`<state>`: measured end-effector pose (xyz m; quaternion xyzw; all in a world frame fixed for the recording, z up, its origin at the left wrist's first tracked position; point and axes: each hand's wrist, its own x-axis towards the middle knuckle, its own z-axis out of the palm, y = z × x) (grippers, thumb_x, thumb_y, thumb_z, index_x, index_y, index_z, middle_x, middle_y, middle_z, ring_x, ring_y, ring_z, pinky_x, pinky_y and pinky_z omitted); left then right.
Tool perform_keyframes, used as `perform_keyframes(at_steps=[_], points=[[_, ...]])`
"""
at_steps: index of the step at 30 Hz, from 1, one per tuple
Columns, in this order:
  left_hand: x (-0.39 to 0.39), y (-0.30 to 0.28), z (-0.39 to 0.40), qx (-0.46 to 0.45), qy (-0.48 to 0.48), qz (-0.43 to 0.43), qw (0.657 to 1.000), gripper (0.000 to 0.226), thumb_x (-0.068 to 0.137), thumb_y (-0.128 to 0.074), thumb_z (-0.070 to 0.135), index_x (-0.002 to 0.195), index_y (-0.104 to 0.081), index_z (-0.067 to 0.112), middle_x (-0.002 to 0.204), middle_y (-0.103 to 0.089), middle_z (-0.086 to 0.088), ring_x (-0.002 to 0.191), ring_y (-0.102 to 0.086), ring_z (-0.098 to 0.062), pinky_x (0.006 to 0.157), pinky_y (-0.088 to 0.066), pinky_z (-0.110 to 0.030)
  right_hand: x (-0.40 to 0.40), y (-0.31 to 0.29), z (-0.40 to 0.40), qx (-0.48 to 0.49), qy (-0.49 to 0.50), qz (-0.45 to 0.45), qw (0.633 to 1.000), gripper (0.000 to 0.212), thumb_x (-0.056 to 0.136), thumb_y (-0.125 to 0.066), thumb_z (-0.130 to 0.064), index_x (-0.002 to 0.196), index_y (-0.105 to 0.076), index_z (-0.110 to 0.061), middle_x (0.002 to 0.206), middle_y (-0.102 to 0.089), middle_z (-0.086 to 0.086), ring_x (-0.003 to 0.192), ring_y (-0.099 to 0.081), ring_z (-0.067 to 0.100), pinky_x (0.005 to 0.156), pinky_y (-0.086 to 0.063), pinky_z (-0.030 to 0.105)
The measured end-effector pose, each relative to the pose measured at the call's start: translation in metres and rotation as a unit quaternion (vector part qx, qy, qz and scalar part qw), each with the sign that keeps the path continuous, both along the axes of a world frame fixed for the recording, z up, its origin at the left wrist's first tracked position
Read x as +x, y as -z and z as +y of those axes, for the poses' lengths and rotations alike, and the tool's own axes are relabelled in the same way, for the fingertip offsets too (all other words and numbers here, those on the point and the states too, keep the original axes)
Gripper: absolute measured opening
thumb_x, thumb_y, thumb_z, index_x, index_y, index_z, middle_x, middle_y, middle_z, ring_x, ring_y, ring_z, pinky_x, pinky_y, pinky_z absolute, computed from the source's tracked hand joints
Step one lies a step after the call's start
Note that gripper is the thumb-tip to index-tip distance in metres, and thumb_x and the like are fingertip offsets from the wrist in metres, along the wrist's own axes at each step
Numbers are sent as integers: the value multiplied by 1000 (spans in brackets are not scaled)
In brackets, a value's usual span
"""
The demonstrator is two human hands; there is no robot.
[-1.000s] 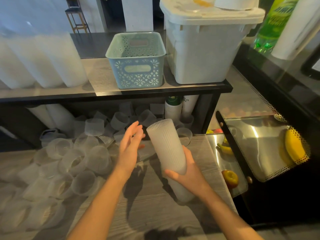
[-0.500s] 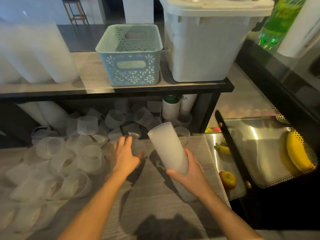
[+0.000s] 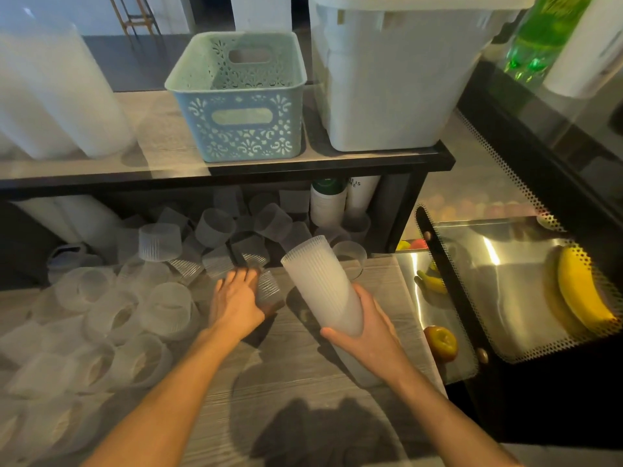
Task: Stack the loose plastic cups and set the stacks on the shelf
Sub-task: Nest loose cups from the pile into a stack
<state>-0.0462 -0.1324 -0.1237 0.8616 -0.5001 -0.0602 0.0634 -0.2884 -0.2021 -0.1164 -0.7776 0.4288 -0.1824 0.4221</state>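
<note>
My right hand (image 3: 369, 332) grips a tall stack of ribbed translucent cups (image 3: 322, 286), tilted with its top leaning away to the left and its base near the table. My left hand (image 3: 236, 299) reaches over a single ribbed cup (image 3: 268, 286) lying on the wooden table (image 3: 303, 382), fingers laid on it. Several loose cups (image 3: 135, 315) are strewn across the table's left half and under the shelf (image 3: 337, 163). Finished stacks (image 3: 60, 96) lie on the shelf at the left.
A light blue lattice basket (image 3: 241, 99) and a large white lidded bin (image 3: 401, 72) stand on the shelf. White bottles (image 3: 328, 203) stand beneath it. At right, a black display case (image 3: 505, 281) holds a banana (image 3: 580, 288) and an apple (image 3: 441, 342).
My left hand has dropped from beside the stack's top down and forward onto a loose cup on the table. The stack in my right hand has barely moved.
</note>
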Motion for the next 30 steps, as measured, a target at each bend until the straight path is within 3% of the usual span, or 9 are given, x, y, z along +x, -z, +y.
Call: perform_keyframes(at_steps=[3, 5, 9, 12, 14, 18, 21, 25, 30], points=[[10, -15, 8, -104, -26, 153, 982, 69, 75, -78, 45, 131, -52, 15, 117, -51, -1, 108, -48, -19, 90, -41, -32, -1, 0, -1, -4, -2, 3, 1000, 84, 64, -73, -67, 130, -21, -58, 122, -36, -27, 108, -48, 1, 81, -50, 26], [20, -26, 18, -179, -49, 225, 957, 68, 70, -76, 54, 126, -57, 22, 112, -53, 4, 102, -55, -15, 86, -47, -31, -1, -1, -1, -4, -3, 6, 1000, 85, 63, -73, -67, 130, -20, -58, 122, -36, -26, 107, -48, 1, 80, -50, 26], [27, -50, 30, -271, -106, 411, 864, 70, 71, -77, 58, 126, -47, 28, 117, -57, 5, 96, -65, -9, 82, -57, -34, 1, -2, 1, -14, -10, 19, 1000, 89, 64, -73, -67, 134, -21, -52, 123, -34, -25, 107, -48, 2, 82, -50, 25], [24, -68, 28, -310, -113, 445, 833, 48, 84, -69, 37, 120, -45, 18, 111, -60, -1, 91, -63, -5, 83, -58, -35, 6, -3, 4, -29, -21, 36, 999, 91, 64, -74, -66, 136, -22, -51, 126, -34, -25, 112, -46, 5, 88, -50, 30], [24, -74, 28, -327, -108, 455, 821, 50, 79, -74, 48, 114, -51, 20, 107, -62, 0, 94, -65, -11, 83, -58, -39, 7, -4, 7, -42, -30, 41, 998, 92, 63, -74, -66, 137, -21, -51, 127, -33, -26, 115, -44, 4, 91, -50, 33], [28, -82, 28, -319, -68, 460, 826, 57, 68, -62, 68, 113, -60, 33, 112, -65, 2, 104, -65, -16, 89, -56, -47, 6, -9, 11, -58, -52, 53, 996, 93, 64, -74, -66, 137, -19, -51, 124, -30, -27, 114, -42, 2, 91, -47, 30], [28, -89, 28, -295, -25, 441, 847, 71, 67, -62, 68, 127, -60, 31, 110, -65, 7, 98, -64, -5, 89, -54, -36, 6, -11, 13, -74, -68, 74, 992, 95, 64, -74, -67, 137, -14, -52, 122, -28, -28, 112, -40, 1, 92, -48, 32], [27, -95, 25, -239, 18, 400, 885, 76, 65, -65, 70, 132, -57, 36, 123, -63, 11, 111, -60, -8, 98, -50, -34, 5, -13, 15, -86, -82, 90, 989, 98, 66, -75, -64, 141, -14, -49, 122, -26, -28, 112, -39, 1, 95, -49, 38], [16, -103, 23, -211, 43, 389, 896, 80, 67, -60, 73, 137, -53, 34, 124, -63, 12, 111, -60, -7, 97, -49, -31, 3, -12, 18, -81, -63, 74, 992, 101, 65, -77, -63, 143, -16, -46, 128, -31, -23, 113, -40, 2, 92, -50, 33]])
